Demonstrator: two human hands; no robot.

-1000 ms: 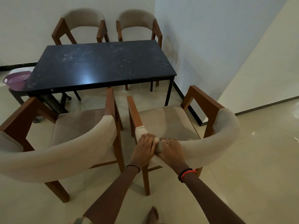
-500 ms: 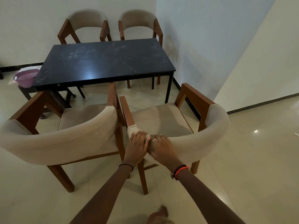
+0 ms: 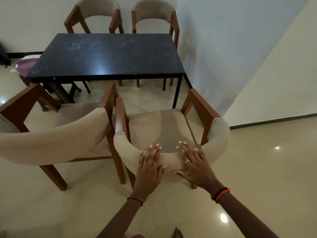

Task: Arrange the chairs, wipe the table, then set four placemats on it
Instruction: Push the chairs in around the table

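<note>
A dusty black table [image 3: 109,55] stands by the wall. Two beige chairs with brown wooden frames sit at its far side, one on the left [image 3: 97,7] and one on the right [image 3: 154,9]. On the near side, the left chair [image 3: 51,143] and the right chair [image 3: 157,127] stand side by side, pulled back from the table, their armrests almost touching. My left hand [image 3: 150,166] and my right hand [image 3: 195,165] lie flat on the curved backrest of the near right chair, fingers spread, not gripping. No cloth or placemats are in view.
A purple basket [image 3: 25,66] sits on the floor left of the table, beside a dark stool [image 3: 58,91] partly under the table's left end. A white wall corner [image 3: 274,66] juts in at the right. Glossy tiled floor [image 3: 257,169] lies to the right.
The near right chair has swung straighter, close beside the left chair. My hands have left the backrest's left end, moved apart, and now lie flat on its middle.
</note>
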